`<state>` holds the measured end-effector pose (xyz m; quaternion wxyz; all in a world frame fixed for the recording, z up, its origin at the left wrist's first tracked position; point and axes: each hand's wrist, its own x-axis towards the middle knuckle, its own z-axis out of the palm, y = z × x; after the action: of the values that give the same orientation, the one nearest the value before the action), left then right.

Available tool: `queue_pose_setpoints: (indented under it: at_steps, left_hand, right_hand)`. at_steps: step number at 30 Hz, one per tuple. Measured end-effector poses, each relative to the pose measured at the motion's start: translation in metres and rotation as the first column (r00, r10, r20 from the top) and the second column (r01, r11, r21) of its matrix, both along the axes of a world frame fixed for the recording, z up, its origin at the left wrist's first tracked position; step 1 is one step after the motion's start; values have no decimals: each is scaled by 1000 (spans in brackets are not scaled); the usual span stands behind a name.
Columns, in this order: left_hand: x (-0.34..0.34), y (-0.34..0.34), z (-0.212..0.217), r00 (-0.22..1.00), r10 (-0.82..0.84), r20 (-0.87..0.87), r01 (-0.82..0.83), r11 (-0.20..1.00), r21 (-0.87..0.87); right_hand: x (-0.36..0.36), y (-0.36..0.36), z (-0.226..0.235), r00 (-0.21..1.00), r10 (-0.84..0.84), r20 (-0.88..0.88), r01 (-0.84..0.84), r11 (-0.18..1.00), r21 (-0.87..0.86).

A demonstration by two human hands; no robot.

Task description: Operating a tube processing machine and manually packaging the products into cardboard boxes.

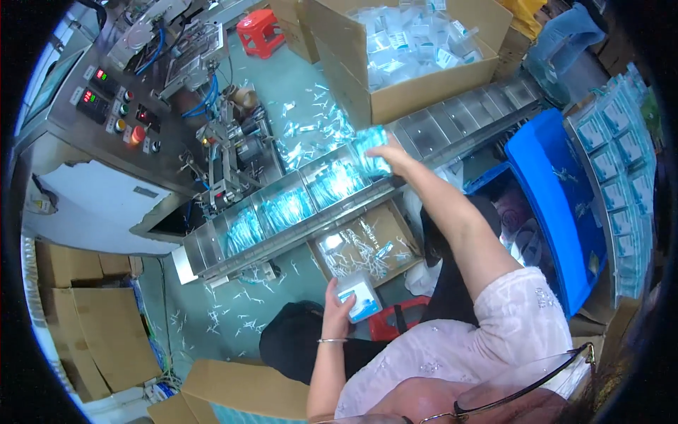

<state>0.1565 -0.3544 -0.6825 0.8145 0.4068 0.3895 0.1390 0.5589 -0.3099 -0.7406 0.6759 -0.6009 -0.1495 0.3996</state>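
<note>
My left hand is closed around a small clear plastic box with a blue and white label, low in front of my body. My right arm reaches out over a metal conveyor trough split into compartments. There my right hand grips a bundle of teal floss picks, just above the trough. Left of that hand, loose teal floss picks fill several compartments. The compartments to its right show bare metal.
A carton of clear boxes stands behind the trough. Below it is a shallow cardboard tray with scattered white picks. A machine with a control panel is at left. Blue bin and stacked filled boxes sit at right; a red stool stands far back.
</note>
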Motion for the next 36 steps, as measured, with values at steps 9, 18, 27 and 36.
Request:
queue_pose_setpoints:
  at_steps: [9,18,27,36]
  left_hand:
    - [-2,30,102,925,-225,-308,381,560,736]
    - [-59,-5,90,965,45,-259,215,430,877]
    - [-82,-23,87,970,202,-132,24,463,886]
    - [-95,10,81,943,331,-34,-189,614,766]
  right_hand:
    - [-224,-69,120,920,387,-56,-357,890,283]
    - [-331,-116,111,509,186,840,-512,850,122]
    - [-332,-115,177,51,130,990,-649,758,-66]
    - [-273,17,120,341,152,928,-601,794,91]
